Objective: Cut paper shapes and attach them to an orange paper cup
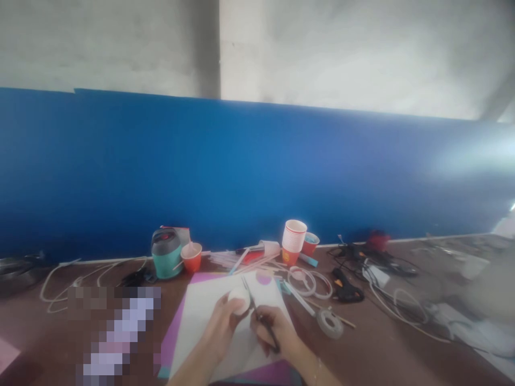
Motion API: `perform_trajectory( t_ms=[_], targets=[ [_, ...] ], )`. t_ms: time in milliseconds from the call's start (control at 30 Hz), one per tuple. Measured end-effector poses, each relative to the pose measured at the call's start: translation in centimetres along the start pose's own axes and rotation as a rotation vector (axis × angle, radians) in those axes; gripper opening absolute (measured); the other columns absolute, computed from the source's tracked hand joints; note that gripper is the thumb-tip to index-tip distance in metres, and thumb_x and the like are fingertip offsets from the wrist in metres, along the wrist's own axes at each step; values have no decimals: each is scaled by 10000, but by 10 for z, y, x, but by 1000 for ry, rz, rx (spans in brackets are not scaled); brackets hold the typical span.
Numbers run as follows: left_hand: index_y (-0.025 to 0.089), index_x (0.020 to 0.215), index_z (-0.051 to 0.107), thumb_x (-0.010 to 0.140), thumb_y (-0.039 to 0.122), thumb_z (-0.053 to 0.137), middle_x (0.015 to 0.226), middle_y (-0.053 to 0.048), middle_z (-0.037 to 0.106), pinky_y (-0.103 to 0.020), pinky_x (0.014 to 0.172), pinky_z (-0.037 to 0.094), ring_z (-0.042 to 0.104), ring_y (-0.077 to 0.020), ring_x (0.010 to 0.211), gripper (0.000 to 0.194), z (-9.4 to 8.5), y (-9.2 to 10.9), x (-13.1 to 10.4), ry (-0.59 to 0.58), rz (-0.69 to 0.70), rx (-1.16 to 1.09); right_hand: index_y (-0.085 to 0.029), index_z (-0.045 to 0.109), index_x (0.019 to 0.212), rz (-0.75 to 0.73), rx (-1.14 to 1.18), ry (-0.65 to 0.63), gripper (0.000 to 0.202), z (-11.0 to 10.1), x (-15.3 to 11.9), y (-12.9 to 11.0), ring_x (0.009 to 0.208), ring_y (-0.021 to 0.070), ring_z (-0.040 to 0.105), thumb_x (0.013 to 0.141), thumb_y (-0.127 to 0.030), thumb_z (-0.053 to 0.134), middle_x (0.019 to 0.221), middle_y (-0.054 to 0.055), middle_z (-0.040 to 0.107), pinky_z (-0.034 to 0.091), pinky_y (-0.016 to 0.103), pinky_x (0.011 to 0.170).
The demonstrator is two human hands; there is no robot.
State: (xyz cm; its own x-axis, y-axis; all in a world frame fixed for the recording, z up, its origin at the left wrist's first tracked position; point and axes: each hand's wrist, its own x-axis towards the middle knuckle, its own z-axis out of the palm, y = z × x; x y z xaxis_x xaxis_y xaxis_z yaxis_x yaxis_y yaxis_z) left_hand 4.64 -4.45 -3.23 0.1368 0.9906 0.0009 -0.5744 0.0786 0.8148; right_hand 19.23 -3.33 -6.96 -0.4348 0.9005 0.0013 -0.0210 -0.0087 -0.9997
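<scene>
Left hand (223, 317): fingers clamped on the white piece (238, 301)
Right hand (277, 328): closed around the handles of the scissors (259, 315)
White piece: above the paper (195, 313), just beside the blades; contact unclear
Paper: white, over a purple sheet (175, 343)
Beyond: cup stack (294, 236)
Rightward: tape (336, 328), glue gun (346, 289)
</scene>
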Motion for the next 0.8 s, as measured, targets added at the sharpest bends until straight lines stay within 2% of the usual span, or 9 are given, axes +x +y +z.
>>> perform_trajectory(
  t_ms=[367, 467, 567, 667, 800],
  targets=[
    [142, 779, 695, 617, 235, 672, 809, -62, 671, -310, 762, 439, 585, -200, 798, 188, -2, 1, 2, 52, -37, 16, -164, 508, 613, 79, -16, 25, 317, 4, -2, -14, 228, 47, 324, 633, -441, 663, 317, -97, 399, 223, 156, 245],
    [147, 786, 691, 623, 255, 686, 799, -57, 666, -302, 762, 434, 578, -200, 802, 195, 2, 4, 0, 59, -38, 68, -156, 527, 640, 62, -21, 86, 342, 5, -7, -28, 250, 47, 334, 661, -477, 644, 316, -84, 420, 206, 158, 281],
    [144, 804, 686, 671, 286, 685, 798, -53, 663, -297, 773, 421, 569, -190, 781, 195, 8, 5, -3, 8, -27, 165, -153, 549, 727, -6, 9, 179, 362, 5, -12, -39, 300, 59, 380, 701, -509, 609, 361, -58, 488, 226, 169, 327],
    [137, 811, 684, 697, 319, 675, 797, -56, 669, -289, 767, 407, 569, -188, 770, 215, 11, 2, -5, 4, -56, 258, -168, 520, 683, -49, 47, 226, 391, 4, -12, -37, 311, 69, 378, 676, -543, 629, 356, -53, 482, 232, 185, 342],
    [126, 817, 683, 646, 327, 709, 741, -52, 661, -276, 694, 406, 565, -192, 720, 265, 10, -5, -4, 3, -91, 323, -169, 504, 628, -57, 58, 280, 413, -1, -7, -27, 303, 60, 344, 666, -559, 637, 337, -59, 448, 221, 184, 343]
  ],
)
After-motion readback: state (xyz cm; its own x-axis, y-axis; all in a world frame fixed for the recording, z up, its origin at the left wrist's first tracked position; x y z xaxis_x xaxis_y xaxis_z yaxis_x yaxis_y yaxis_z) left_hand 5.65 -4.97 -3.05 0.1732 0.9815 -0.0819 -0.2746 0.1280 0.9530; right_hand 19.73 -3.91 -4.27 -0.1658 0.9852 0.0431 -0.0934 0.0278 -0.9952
